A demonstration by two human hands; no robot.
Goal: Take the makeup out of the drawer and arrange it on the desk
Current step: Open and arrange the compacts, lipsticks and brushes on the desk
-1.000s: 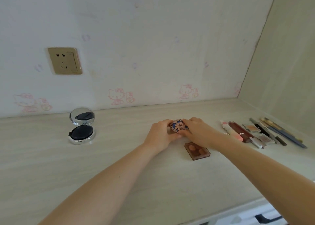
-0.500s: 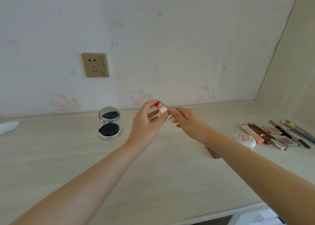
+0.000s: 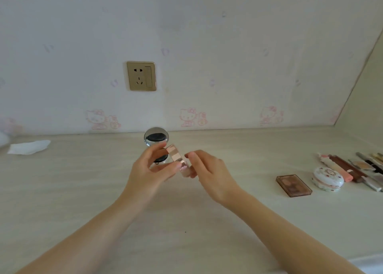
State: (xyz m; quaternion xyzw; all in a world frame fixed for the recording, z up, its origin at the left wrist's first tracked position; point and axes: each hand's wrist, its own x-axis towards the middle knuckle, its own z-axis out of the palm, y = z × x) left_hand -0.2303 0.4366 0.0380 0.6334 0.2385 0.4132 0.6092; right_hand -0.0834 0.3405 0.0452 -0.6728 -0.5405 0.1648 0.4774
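Two hands, left hand (image 3: pixel 152 171) pinching one pink compact (image 3: pixel 177 157), right hand (image 3: pixel 209 175) loosely open beside it

Rose-gold case (image 3: pixel 176 156); brown palette (image 3: pixel 293 185); white floral compact (image 3: pixel 327 178); gold socket (image 3: pixel 141 76); pale wood-grain desk (image 3: pixel 83 190); pink cat-print wall (image 3: pixel 207 45).

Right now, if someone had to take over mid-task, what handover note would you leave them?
Left hand pinches a small pink case above the desk; right hand touches its lower end.
Already laid out at right: brown palette, round floral compact, a row of tubes and pencils.
An open mirror compact stands behind the hands; a white tissue lies far left.
Left: set the pink case down with the others. The drawer is out of view, so check it.
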